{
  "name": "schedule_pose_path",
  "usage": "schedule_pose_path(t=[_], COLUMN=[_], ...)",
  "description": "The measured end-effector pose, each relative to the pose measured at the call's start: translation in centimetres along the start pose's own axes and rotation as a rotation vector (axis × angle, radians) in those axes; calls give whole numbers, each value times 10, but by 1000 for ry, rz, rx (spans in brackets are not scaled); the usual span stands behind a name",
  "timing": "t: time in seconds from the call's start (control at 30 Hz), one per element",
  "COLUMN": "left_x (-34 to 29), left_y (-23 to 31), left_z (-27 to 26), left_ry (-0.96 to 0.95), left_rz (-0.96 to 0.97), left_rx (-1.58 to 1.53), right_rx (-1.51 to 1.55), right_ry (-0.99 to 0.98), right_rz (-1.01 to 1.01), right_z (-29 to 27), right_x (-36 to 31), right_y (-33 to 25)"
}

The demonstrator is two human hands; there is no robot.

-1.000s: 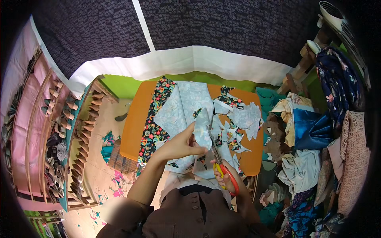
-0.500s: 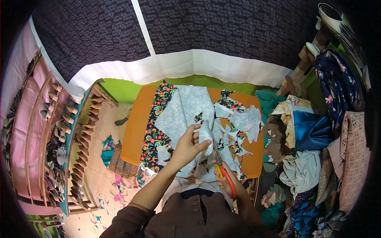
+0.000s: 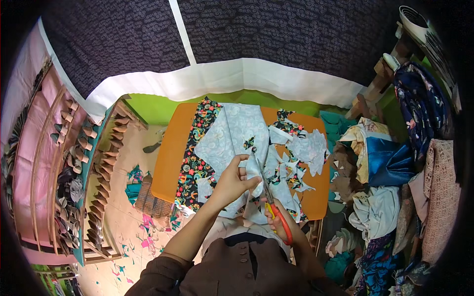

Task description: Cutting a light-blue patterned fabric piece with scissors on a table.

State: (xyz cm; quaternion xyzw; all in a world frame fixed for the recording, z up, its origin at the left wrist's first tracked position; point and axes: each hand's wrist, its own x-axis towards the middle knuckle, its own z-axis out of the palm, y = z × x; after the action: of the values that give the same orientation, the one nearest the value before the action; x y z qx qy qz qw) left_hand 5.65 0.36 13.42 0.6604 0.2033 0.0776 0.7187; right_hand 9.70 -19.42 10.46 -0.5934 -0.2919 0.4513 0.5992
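Between the thumb and fingers of my left hand (image 3: 234, 181) is a pale, whitish fabric piece (image 3: 253, 170), held up over the table. My right hand (image 3: 279, 216) grips scissors (image 3: 277, 213) with red and yellow handles. Their blades point up and away from me, right along the piece's right edge. Under my hands lies floral fabric (image 3: 190, 167), black with bright flowers on its face, its pale back folded up over much of it. Several cut scraps (image 3: 305, 148) in pale and floral colours spread over the right part of the orange table (image 3: 165, 163).
Wooden racks with shoe lasts (image 3: 101, 182) stand at the left. Coloured scraps (image 3: 147, 232) litter the floor. Heaped cloths (image 3: 375, 212) and a blue satin fabric (image 3: 390, 160) fill the right side. A dark patterned curtain (image 3: 276, 39) hangs ahead.
The scissors' blades have shifted slightly along the edge of the pale piece, and the piece has turned a little in my left hand. The whole view has moved slightly.
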Motion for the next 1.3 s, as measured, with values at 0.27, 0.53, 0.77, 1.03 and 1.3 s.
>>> schedule_pose_path(t=[0.27, 0.53, 0.77, 1.03, 1.3], left_x=[-9, -15, -16, -15, -6], left_y=[8, -3, -5, -4, 1], left_z=[2, 2, 1, 6, 14], left_ry=[55, 25, 73, 62, 130], left_rz=[-44, -63, -3, -6, 117], left_rx=[-136, -209, -106, -15, -221], right_rx=[60, 308, 307, 390, 176], right_ry=[-14, -36, -47, 11, -21], right_rz=[60, 71, 64, 29, 7], right_z=[5, 16, 16, 21, 14], right_x=[-1, -2, -3, -5, -3], right_y=[-1, 9, 11, 2, 1])
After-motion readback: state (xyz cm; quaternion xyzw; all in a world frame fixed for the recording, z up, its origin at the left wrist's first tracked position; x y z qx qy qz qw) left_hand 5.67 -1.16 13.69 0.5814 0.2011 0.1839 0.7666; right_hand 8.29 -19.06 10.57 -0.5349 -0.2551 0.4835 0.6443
